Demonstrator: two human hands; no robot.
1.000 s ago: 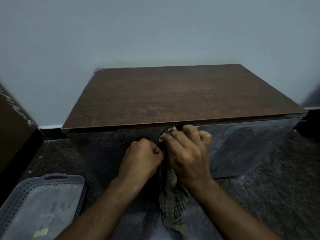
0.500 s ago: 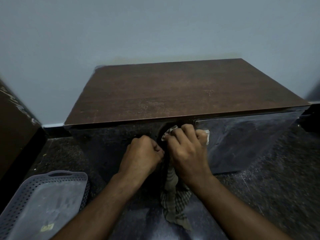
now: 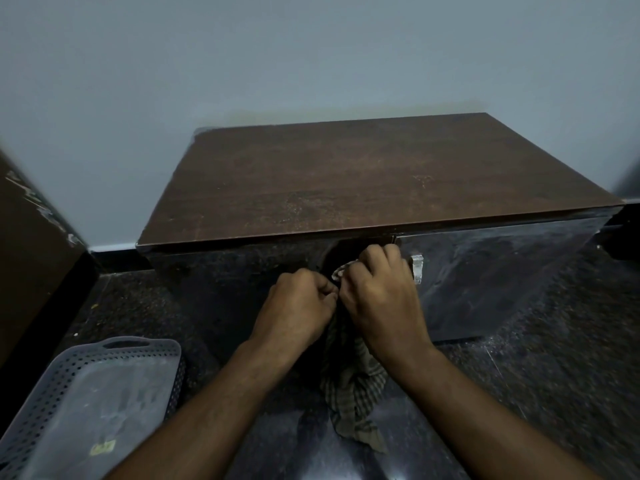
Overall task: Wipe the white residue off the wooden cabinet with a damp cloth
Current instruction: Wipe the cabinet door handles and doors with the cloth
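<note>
A low dark wooden cabinet stands against the wall, its brown top carrying faint white specks and its glossy front dusted with whitish film at the right. A checked cloth hangs down in front of the cabinet between my wrists. My right hand grips the cloth's upper end, a pale corner poking out above the knuckles, just left of a small metal handle. My left hand is fisted beside it, fingers curled at the cloth's edge; whether it holds cloth is hidden.
A grey perforated plastic tray lies on the dark speckled floor at lower left. A brown panel with white scuffs stands at the far left. A pale wall rises behind the cabinet.
Both hands have dropped slightly lower on the cabinet front, uncovering the metal handle at the right of my right hand. The cloth still hangs between them.
</note>
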